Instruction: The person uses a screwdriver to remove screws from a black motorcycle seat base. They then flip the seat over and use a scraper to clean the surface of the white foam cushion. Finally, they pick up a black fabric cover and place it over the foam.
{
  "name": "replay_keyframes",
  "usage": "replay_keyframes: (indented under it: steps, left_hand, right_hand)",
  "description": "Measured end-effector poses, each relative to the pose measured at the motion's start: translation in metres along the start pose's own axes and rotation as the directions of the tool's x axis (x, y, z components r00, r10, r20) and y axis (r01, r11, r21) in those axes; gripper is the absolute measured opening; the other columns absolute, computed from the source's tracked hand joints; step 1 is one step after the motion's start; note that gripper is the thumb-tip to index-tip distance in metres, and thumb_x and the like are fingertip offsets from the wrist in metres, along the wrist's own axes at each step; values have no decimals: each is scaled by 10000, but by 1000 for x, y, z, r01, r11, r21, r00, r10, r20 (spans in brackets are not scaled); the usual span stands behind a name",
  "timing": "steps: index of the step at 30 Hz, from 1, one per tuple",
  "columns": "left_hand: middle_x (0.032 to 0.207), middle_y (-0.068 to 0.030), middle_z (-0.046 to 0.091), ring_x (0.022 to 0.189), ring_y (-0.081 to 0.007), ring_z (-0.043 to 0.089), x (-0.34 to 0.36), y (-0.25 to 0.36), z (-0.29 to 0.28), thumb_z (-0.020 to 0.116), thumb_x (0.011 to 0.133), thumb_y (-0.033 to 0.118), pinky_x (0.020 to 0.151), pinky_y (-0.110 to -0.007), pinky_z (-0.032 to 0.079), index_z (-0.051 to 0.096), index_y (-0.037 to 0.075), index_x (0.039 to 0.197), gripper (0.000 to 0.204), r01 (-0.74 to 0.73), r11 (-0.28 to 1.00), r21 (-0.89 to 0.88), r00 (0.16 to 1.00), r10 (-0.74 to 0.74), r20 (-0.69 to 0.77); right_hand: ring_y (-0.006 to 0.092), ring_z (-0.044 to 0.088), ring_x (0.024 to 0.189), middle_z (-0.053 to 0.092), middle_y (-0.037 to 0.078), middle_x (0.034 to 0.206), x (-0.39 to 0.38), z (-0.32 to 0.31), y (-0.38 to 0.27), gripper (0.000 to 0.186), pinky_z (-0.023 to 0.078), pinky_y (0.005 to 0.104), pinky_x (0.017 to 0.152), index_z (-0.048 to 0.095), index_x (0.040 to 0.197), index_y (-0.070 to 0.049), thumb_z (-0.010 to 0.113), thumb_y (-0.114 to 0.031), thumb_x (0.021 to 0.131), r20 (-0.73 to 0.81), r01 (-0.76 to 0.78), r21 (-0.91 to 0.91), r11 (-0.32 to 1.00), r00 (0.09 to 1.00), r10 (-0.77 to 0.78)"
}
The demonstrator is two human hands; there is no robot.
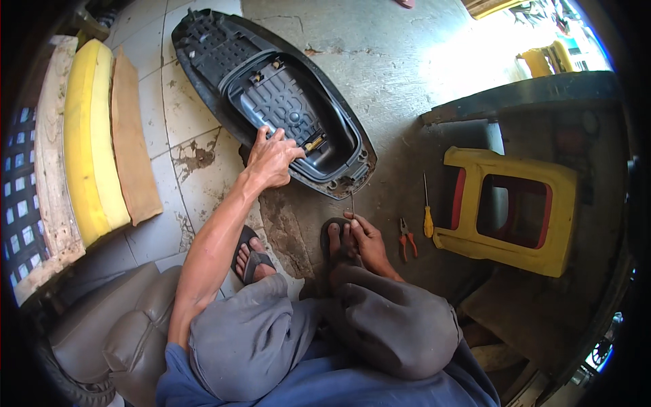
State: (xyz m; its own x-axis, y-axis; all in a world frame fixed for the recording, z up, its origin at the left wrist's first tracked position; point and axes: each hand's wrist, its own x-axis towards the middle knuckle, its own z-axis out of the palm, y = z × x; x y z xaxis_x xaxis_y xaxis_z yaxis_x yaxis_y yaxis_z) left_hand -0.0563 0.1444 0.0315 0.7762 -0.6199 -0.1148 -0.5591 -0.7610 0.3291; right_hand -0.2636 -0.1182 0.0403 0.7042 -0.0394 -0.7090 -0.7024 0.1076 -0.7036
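Note:
A black plastic scooter seat base (203,51) lies on the floor ahead of me, pointing from far left to near right. My left hand (272,161) grips its near-left side, fingers bent over the edge of the deep recess (288,102). At the narrow near end, my right hand (367,241) pinches a thin metal rod (352,203) between thumb and fingers. The rod's upper tip meets the seat base's rim; whether it has a handle is hidden by the hand. My right hand is low, beside my right foot.
Right of my hand lie orange-handled pliers (407,241) and a yellow-handled screwdriver (428,216). Beyond them a yellow and red plastic stool (507,168) rests on its side near a dark table (529,95). Yellow foam (88,142) and grey-brown padded seats (115,325) are at the left.

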Motion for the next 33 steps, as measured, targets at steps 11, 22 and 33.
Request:
replay_keyframes:
  steps: [11, 22, 33]
  left_hand:
    - [943, 24, 699, 1108, -240, 588, -2, -4, 9, 686, 703, -7, 1096, -531, 296, 801, 225, 1064, 444, -31, 999, -33, 996, 28, -81]
    - [976, 36, 696, 1119, -236, 583, -1, -2, 9, 692, 658, 0, 1072, -521, 304, 800, 230, 1067, 482, -53, 998, -27, 998, 52, -23]
    - [952, 32, 693, 1097, -234, 581, 0, -8, 10, 680, 676, -10, 1074, -530, 297, 804, 226, 1060, 467, -64, 998, -20, 996, 62, -70]
  right_hand:
    - [441, 725, 892, 745, 234, 939, -24, -11, -131, 373, 582, 523, 828, 749, 1269, -171, 583, -199, 937, 215, 287, -916, 279, 941, -262]
    - [443, 712, 732, 698, 256, 734, -11, 35, -101, 340, 572, 551, 712, 745, 1152, -88, 704, -284, 876, 168, 246, -954, 171, 912, -374]
    - [416, 725, 759, 727, 202, 799, -40, 18, -117, 359, 580, 520, 692, 747, 1245, -160, 651, -227, 905, 79, 190, -945, 266, 922, -378]
